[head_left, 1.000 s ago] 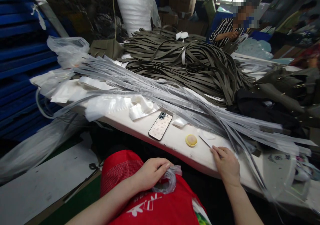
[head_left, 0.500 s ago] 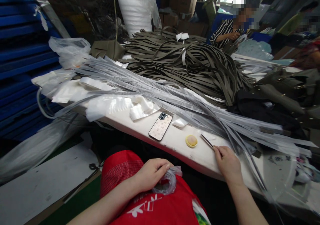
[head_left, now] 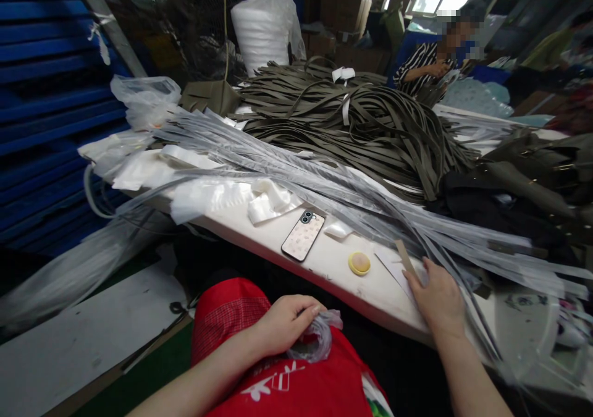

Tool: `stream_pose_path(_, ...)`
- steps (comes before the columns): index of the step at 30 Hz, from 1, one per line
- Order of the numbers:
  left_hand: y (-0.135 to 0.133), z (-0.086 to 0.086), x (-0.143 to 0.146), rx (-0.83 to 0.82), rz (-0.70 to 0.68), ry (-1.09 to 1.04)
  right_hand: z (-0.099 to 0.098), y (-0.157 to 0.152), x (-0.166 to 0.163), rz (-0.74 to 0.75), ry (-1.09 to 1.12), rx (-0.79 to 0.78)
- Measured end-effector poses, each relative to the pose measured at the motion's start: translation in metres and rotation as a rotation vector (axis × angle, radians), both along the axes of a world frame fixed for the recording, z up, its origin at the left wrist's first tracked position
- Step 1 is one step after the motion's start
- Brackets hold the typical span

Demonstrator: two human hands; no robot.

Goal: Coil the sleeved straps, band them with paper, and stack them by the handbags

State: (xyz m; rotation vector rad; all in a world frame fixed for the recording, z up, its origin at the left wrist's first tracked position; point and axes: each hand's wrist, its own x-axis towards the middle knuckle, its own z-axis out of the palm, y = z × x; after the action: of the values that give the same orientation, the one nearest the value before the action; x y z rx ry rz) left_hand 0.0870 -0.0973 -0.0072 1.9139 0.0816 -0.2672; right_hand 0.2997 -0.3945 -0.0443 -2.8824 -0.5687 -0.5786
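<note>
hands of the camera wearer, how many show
2: left hand, holding coiled clear plastic over the red cloth; right hand, holding a tan strip over the white tabletop. Some fingers are hidden.

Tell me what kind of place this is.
Probably a factory or workshop floor: a big heap of dark straps and long clear plastic strips cover much of the worktable, and a co-worker in striped sleeves sits beyond.

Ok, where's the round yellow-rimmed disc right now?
In the head view, the round yellow-rimmed disc lies right of centre on the white tabletop, between the pink-backed, black-edged phone and the right hand.
</note>
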Motion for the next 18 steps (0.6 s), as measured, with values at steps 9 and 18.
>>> stream_pose_path(9, 0.0, -0.009, -0.004, -0.095, 0.054, 0.109, 0.007, 0.015, -0.024, 0.228, -0.001, -0.216)
stream_pose_path(18, 0.0, -0.024, -0.002, -0.473, 0.169, 0.341, 0.095, 0.065, -0.106, 0.765, 0.718, 0.062)
